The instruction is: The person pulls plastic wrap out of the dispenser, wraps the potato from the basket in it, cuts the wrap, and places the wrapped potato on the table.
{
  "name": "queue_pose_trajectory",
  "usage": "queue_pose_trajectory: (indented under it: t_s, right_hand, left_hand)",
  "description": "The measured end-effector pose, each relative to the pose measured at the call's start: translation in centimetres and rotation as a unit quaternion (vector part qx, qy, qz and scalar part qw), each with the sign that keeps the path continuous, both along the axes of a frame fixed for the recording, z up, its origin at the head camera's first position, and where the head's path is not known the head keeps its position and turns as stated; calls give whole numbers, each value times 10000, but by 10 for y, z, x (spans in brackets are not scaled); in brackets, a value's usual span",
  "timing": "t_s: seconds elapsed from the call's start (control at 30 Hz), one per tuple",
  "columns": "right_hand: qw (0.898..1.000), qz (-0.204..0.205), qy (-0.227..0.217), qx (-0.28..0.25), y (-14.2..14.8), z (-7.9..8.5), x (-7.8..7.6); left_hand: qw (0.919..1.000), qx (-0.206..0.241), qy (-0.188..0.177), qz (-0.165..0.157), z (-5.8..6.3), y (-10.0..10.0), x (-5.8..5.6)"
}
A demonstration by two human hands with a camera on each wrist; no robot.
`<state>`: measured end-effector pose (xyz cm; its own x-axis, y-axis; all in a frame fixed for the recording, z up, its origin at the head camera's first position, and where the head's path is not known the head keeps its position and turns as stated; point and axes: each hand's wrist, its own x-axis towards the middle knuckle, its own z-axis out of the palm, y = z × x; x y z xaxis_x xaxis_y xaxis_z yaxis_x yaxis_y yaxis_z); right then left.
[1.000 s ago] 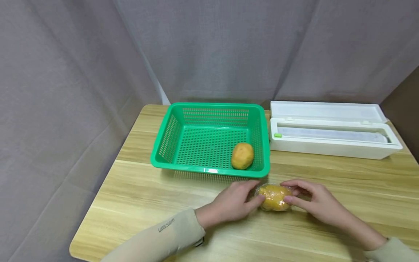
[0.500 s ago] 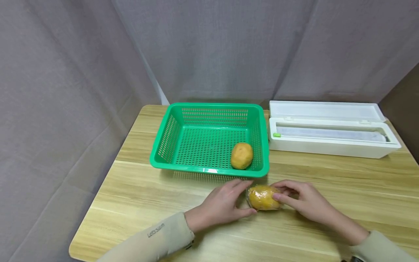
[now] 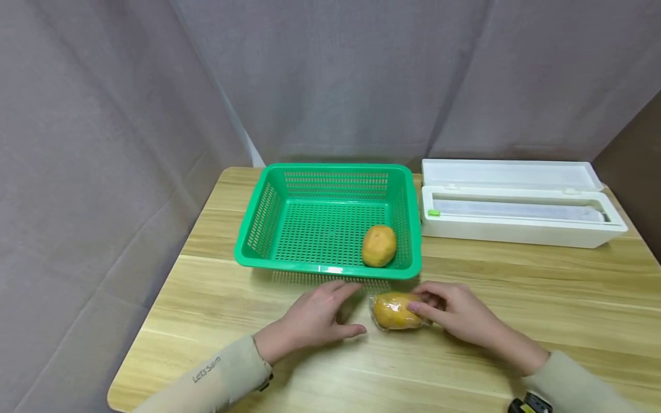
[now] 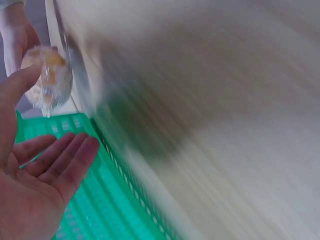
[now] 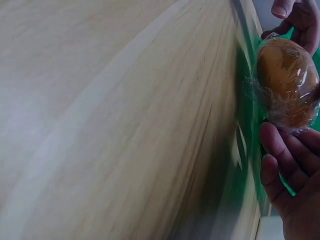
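My right hand (image 3: 462, 315) pinches the right end of an oval, yellow, potato-like piece of produce wrapped in clear cling film (image 3: 395, 311), thumb in front and fingers behind. The film looks crinkled in the right wrist view, where the fingers meet the lower end of the wrapped piece (image 5: 287, 82). To its left, my left hand (image 3: 312, 318) is spread with thumb and fingers apart, holding nothing. The left wrist view shows that palm (image 4: 37, 185) with its fingers straight. A similar unwrapped yellow piece (image 3: 379, 246) lies in the right front corner of a green basket (image 3: 327, 268).
A long white cling film dispenser (image 3: 521, 232) stands right of the basket with its lid (image 3: 511, 174) raised. Inside lies a film roll (image 3: 516, 210); a green slider (image 3: 434, 213) sits at its left end. A grey curtain (image 3: 330, 80) hangs behind the wooden table (image 3: 217, 298).
My right hand has moved left with the wrapped piece. My left hand, earlier touching the piece's left end, has let go and drawn away to the left.
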<state>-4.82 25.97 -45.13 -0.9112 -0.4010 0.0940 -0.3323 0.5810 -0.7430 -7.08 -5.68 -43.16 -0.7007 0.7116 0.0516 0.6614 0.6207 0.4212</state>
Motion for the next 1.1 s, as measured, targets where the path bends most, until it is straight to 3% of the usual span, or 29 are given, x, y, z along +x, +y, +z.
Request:
queue_pose_trajectory:
  t_s: [0.17,0.37,0.7,1.1]
  right_hand:
    - [9985,91,379,389,-10,-5,-4]
    - [9957,-132,640,660,-14,-10,0]
    - [9985,31,456,295,-28,-15,-3]
    - [9995,275,134,32,-52,-16,-11]
  left_hand:
    - [9996,-53,279,-57,-1,-23,-3]
    - [9992,-78,382,-27,-2,-42,-4]
    - [9991,-117,403,-84,-2,-56,-6]
    - [9991,-103,392,84,-5,-68,-6]
